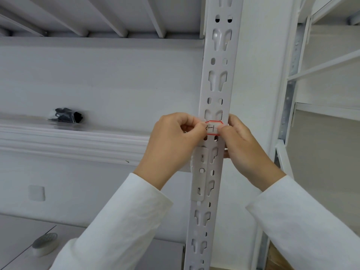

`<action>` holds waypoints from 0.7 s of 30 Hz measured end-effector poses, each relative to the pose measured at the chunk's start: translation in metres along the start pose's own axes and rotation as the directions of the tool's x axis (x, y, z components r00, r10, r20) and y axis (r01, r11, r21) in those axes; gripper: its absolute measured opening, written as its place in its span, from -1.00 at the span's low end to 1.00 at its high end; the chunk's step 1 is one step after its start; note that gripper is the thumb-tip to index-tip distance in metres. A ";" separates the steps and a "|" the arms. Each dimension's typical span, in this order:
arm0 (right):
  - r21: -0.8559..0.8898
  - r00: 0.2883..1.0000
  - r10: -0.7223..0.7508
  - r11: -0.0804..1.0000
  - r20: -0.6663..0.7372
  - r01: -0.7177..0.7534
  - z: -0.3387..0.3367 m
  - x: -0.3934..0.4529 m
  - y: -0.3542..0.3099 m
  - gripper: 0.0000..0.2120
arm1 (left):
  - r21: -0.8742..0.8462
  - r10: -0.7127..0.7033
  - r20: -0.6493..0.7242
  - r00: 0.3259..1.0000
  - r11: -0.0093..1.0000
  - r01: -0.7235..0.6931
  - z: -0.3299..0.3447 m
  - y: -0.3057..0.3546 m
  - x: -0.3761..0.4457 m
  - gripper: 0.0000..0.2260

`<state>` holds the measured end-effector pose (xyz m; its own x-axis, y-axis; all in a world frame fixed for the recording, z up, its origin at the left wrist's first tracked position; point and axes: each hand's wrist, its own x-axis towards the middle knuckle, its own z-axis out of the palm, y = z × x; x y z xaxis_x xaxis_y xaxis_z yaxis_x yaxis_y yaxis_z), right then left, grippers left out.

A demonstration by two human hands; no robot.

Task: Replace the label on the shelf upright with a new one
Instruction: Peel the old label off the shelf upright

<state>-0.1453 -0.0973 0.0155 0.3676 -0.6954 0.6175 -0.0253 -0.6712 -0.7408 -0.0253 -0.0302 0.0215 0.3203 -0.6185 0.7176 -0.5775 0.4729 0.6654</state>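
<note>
Your two hands meet at the white perforated metal shelf upright (214,84), on either side of a small white paper label with a red border (213,128). The label sits flat across the face of the upright, just below a pair of keyhole slots, with dark handwritten marks on it that are too small to read. Your left hand (173,141) has thumb and forefinger pinched together at the label's left edge; your right hand (243,141) pinches or presses its right edge, the other fingers curled round the side of the upright. Whether the label is fully stuck down or partly lifted, you cannot tell from this angle. Both arms wear white long sleeves (120,221). Behind and to the left, a crumpled black item in clear plastic wrap (67,115) lies on a white shelf (74,137). At lower left, a round grey and white object (45,243) rests on a grey surface (17,230).
</note>
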 end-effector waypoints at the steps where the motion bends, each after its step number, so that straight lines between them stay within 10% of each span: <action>1: -0.001 1.000 0.000 1.000 0.000 0.000 0.000 0.000 0.000 -0.82 | -0.019 -0.010 0.011 1.000 1.000 0.011 -0.001 0.000 0.000 -0.80; 21: 0.018 1.000 0.008 1.000 0.000 -0.008 0.001 -0.001 0.003 -0.76 | -0.041 0.046 -0.026 0.999 0.998 -0.047 -0.005 -0.005 0.003 -0.80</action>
<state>-0.1453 -0.0982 0.0126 0.3676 -0.7008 0.6114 -0.0115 -0.6608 -0.7505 -0.0175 -0.0309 0.0209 0.3131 -0.5796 0.7523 -0.5603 0.5269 0.6391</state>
